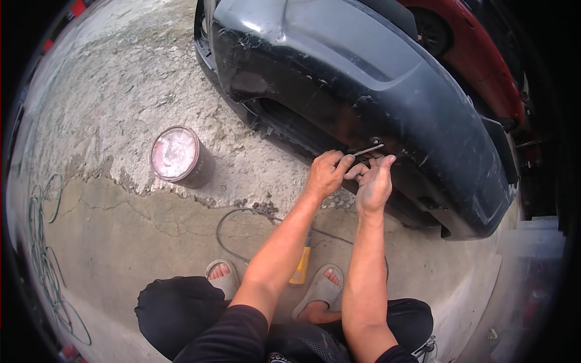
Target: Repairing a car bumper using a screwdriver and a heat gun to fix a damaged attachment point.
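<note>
Here, slim rod [368, 149] in left hand [328, 174], near black bumper [363, 106].

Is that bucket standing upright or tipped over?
Upright: the bucket shows its round top facing up, with its side below the rim.

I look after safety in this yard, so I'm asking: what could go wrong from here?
The rod in the left hand could slip and scratch the bumper, or jab the right hand close beside it. The cable loops just ahead of the sandals, so it might snag a foot. Those sandals leave the toes bare, so anything dropped could hurt them.
</note>
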The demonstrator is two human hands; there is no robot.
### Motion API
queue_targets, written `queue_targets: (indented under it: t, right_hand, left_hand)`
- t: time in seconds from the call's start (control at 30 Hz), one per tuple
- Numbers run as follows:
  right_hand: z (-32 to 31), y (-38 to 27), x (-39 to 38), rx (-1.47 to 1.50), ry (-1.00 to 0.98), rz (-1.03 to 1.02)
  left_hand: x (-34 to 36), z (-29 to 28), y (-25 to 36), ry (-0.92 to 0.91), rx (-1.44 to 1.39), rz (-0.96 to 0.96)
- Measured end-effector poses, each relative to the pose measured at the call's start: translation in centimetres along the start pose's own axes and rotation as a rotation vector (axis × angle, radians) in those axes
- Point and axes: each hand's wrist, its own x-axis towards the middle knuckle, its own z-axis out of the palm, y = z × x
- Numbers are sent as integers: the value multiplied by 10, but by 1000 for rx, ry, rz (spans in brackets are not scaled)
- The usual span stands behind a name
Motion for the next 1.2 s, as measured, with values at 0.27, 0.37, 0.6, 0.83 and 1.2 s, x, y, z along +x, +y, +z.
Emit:
queue_targets:
  t: [0.27,0.37,0.6,0.83,1.2]
  right_hand:
    - [-10,8,5,-2,39,21]
    - [-10,6,4,5,9,28]
    - [-8,0,-1,-6,5,50]
    - [-8,0,-1,-2,-13,63]
    - [-10,-1,0,-11,-73,20]
  left_hand:
    - [-7,17,3,5,-138,-108]
    - [-7,15,0,36,-124,-54]
    - [-7,15,-2,79,-87,23]
    - [-10,23,-6,78,-167,-46]
    - [-6,16,0,120,-75,21]
